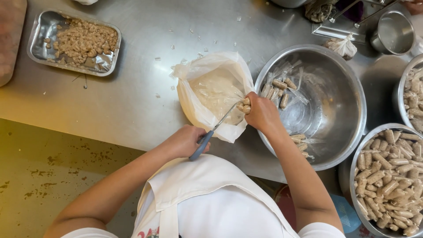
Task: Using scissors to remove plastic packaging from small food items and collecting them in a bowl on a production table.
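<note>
Steel worktop [132, 105], bowls alongside. My left hand [185, 141] fingers clamped on grey-handled scissors [216, 130]. My right hand [262, 112] fingers pinched shut on small tan sausage pieces [245, 105], over white plastic-lined bag [216, 94] beside large steel bowl [352, 114].

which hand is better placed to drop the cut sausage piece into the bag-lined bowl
Right, I'd judge. The right hand already grips the sausage pieces directly over the plastic-lined bowl. The left hand is busy with the scissors, whose blades reach toward those pieces.
</note>
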